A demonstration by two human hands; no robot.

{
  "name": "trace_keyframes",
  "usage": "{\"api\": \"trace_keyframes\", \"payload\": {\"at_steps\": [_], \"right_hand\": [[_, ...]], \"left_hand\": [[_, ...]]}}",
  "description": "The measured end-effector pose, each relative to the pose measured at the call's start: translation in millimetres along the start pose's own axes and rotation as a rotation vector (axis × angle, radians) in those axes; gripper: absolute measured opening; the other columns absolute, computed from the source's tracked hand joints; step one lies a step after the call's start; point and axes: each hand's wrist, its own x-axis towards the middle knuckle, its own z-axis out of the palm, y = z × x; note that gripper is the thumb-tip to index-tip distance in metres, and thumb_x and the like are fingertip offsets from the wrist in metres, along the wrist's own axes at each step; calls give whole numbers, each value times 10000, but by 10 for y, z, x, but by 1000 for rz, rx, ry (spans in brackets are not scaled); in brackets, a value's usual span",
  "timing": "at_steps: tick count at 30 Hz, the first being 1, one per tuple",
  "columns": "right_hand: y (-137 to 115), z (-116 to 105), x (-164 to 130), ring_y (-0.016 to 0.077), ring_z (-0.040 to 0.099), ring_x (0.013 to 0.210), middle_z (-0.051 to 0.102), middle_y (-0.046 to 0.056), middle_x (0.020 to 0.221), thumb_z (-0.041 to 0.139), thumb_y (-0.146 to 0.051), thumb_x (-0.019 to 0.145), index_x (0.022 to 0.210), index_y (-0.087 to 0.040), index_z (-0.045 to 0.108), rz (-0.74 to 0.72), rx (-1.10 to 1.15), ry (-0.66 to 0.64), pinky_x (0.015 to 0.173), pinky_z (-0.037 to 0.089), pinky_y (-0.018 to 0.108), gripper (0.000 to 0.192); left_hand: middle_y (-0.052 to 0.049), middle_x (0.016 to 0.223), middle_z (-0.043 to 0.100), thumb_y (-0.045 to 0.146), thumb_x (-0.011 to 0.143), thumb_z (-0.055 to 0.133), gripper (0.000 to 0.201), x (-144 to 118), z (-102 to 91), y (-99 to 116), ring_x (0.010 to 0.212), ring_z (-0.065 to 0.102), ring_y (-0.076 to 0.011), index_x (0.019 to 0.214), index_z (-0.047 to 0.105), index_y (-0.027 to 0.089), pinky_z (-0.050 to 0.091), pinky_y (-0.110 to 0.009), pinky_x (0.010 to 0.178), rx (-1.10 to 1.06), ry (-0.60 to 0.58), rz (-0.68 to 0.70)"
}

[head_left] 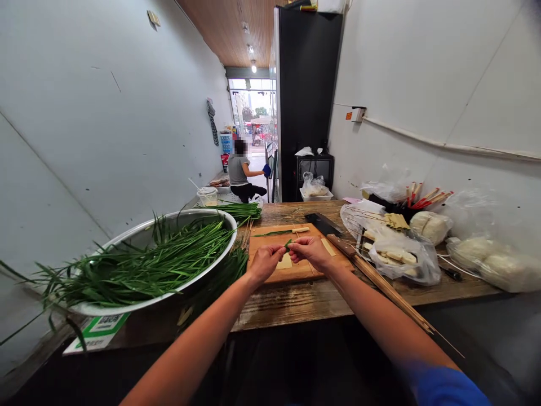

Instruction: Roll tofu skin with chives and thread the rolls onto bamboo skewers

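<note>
Fingers [282, 252] pinched on chive bundle [288, 243]

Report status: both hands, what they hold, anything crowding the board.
Left hand and right hand both pinch a green chive bundle over the cutting board. Cleaver lies at the board's right edge. Skewers alongside.

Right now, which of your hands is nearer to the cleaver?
Right. The right hand is over the cutting board, just left of the cleaver; the left hand sits farther left.
</note>
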Motion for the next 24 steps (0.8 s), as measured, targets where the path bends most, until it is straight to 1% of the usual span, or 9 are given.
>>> {"api": "trace_keyframes", "payload": {"at_steps": [1, 3, 5, 6, 9, 12, 16, 19, 24], "right_hand": [[-23, -23, -3, 130, 593, 551, 642, 22, 638, 647, -414, 729, 754, -129, 647, -74, -155, 12, 570, 499, 295, 286], [-95, -52, -9, 167, 619, 729, 673, 58, 810, 629, -341, 768, 895, -145, 661, -327, -533, 25, 696, 488, 329, 236], [-175, -37, -5, 190, 585, 914, 654, 83, 998, 627, -249, 785, 1026, -172, 636, -596, -918, -15, 812, 438, 342, 253], [-206, -14, 5, 191, 566, 947, 645, 90, 1027, 609, -212, 802, 1052, -176, 624, -687, -1086, -56, 831, 416, 339, 253], [-223, 60, 73, 171, 561, 825, 658, 87, 863, 525, -157, 859, 958, -149, 645, -750, -1446, -152, 758, 391, 305, 156], [-110, 56, 172, 140, 530, 694, 640, 56, 739, 508, -157, 873, 906, -155, 660, -719, -1525, -164, 680, 354, 269, 156], [159, -42, 249, 107, 482, 601, 606, 21, 649, 530, -183, 864, 808, -179, 682, -648, -1400, -158, 589, 288, 234, 162], [342, -89, 254, 106, 472, 594, 598, 19, 641, 543, -191, 851, 759, -184, 686, -618, -1364, -167, 579, 274, 231, 171], [521, -99, 240, 129, 490, 650, 612, 39, 677, 528, -198, 848, 760, -177, 684, -625, -1385, -133, 624, 308, 245, 180]], "left_hand": [[50, 492, 383, 447, 782, 475, 381, 17, -63, -6, 499, 305, -81, 565, 539, 140, 239, -215, 505, 37, -30, -11], [47, 482, 392, 448, 772, 480, 384, 64, -189, -4, 491, 305, -80, 554, 544, 138, 233, -217, 502, 72, -89, -23], [38, 480, 422, 452, 757, 496, 389, 125, -293, 16, 491, 325, -82, 540, 552, 135, 241, -218, 502, 78, -154, -28], [34, 481, 440, 454, 749, 505, 386, 159, -334, 27, 490, 335, -83, 544, 564, 132, 245, -218, 502, 82, -188, -32], [31, 474, 480, 448, 723, 542, 364, 264, -397, 33, 477, 354, -81, 581, 626, 123, 256, -216, 493, 123, -270, -72], [17, 513, 564, 431, 690, 597, 329, 333, -372, -64, 496, 424, -89, 654, 694, 119, 307, -212, 507, 141, -252, -102], [-29, 678, 694, 380, 647, 666, 291, 306, -231, -345, 605, 568, -135, 795, 736, 139, 410, -225, 586, 42, -140, -116], [-51, 798, 723, 335, 654, 680, 267, 244, -121, -550, 685, 623, -162, 852, 735, 165, 446, -241, 640, 13, -84, -128], [-36, 807, 726, 245, 714, 664, 142, 215, -34, -708, 722, 628, -162, 832, 738, 219, 445, -249, 686, 198, -58, 51]]}}
